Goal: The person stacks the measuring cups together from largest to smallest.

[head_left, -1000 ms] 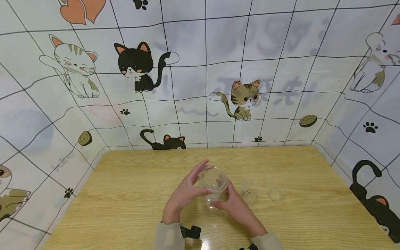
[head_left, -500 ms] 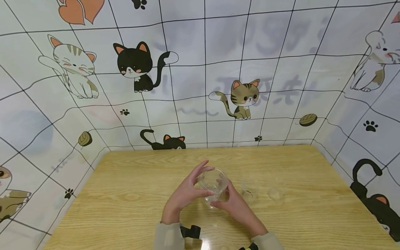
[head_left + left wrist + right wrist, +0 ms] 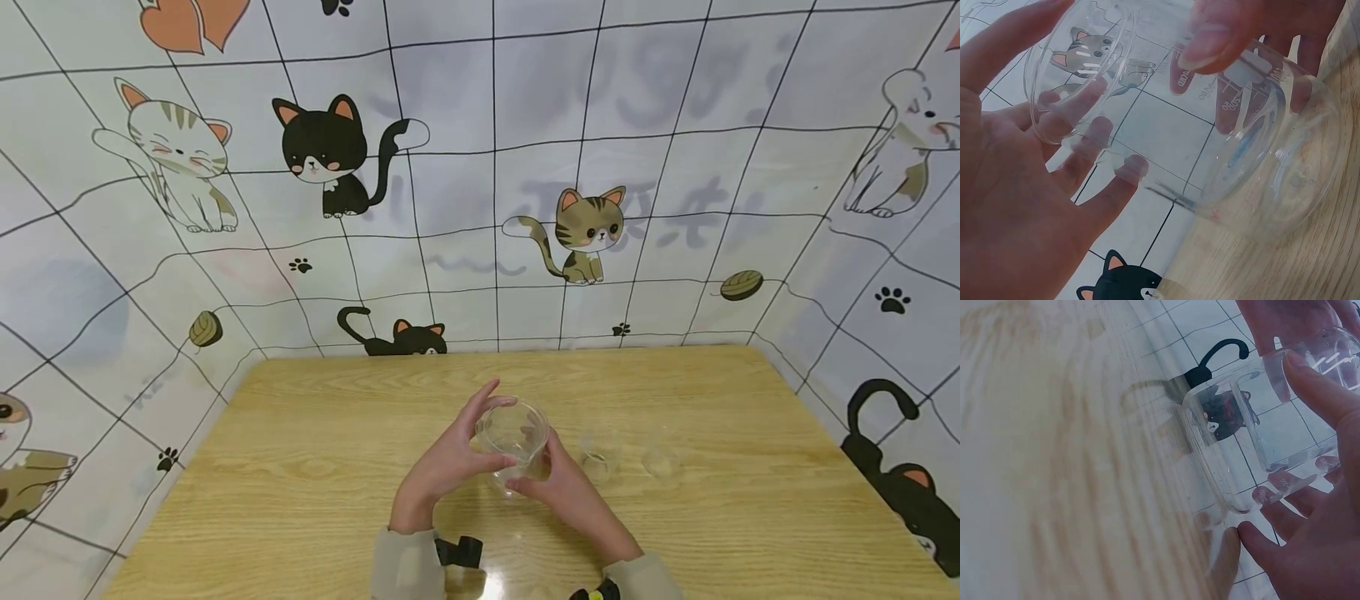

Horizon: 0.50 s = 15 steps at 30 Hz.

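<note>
Both hands hold a clear measuring cup [image 3: 513, 433] above the table, its round mouth facing up toward the head view. My left hand [image 3: 446, 462] grips it around the rim, thumb on the near side and fingers on the far side. Lower down, my right hand [image 3: 566, 492] curls round the wall. In the left wrist view, printed scale marks show on the transparent cup [image 3: 1160, 144]. A second, inner bottom shows inside the outer cup bottom [image 3: 1200, 465] in the right wrist view, like one cup nested in another; whether they are separate pieces I cannot tell.
Two more clear, round-based vessels [image 3: 596, 468] stand to the right of the hands, the farther one [image 3: 660, 464] very faint. The light wooden table [image 3: 315, 467] is bordered at the back and sides by a cat-print cloth [image 3: 457, 192].
</note>
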Each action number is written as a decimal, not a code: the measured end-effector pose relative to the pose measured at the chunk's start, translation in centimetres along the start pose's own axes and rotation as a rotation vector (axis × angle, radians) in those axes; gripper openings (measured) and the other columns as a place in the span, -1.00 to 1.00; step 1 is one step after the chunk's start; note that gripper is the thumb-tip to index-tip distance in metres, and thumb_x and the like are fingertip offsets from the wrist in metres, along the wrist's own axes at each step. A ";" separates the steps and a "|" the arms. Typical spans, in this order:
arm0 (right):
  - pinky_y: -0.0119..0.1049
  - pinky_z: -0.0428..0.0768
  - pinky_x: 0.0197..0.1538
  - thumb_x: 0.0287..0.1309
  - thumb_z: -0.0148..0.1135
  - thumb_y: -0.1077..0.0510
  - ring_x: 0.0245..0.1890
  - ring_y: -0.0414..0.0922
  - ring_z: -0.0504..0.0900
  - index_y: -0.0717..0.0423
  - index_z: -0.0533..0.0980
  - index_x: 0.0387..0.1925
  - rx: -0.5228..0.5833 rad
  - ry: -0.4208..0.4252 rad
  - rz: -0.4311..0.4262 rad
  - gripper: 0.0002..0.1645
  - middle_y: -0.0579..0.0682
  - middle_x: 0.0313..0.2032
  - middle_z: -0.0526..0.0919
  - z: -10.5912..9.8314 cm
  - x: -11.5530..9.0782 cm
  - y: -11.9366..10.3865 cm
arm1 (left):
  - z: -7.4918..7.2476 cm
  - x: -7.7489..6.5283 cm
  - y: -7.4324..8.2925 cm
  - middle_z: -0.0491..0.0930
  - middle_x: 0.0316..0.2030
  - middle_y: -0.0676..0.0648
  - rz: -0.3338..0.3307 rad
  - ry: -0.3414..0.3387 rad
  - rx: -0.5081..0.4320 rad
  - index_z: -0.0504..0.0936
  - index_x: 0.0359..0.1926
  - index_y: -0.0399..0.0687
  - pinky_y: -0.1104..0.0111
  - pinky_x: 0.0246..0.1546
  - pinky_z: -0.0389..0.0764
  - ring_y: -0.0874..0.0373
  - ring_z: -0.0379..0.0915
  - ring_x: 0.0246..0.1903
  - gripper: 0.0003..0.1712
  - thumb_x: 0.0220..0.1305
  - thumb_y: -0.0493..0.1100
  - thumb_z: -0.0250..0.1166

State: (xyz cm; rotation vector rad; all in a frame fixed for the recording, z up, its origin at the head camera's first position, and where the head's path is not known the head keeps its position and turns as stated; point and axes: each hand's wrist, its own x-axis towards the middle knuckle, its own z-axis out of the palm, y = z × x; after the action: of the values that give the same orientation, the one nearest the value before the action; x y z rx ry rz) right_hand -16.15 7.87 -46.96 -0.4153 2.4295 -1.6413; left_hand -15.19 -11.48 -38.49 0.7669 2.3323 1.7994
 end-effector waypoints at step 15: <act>0.18 0.09 0.16 -0.18 0.37 -0.12 0.24 0.15 0.10 -0.11 -0.12 0.35 0.039 -0.024 0.026 0.16 0.14 0.28 0.12 -0.6 -1.2 -3.0 | 0.3 -0.1 -0.6 0.16 0.24 -0.02 0.004 -0.012 0.007 -0.08 0.35 0.21 -0.16 0.12 -0.03 0.03 -0.15 0.26 0.04 -0.06 -0.36 0.30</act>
State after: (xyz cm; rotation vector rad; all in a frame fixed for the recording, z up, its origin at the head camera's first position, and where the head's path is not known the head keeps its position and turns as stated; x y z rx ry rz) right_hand -14.84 7.71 -43.97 -0.3933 2.3712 -1.6604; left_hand -15.21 -11.33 -39.21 0.7814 2.3324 1.7836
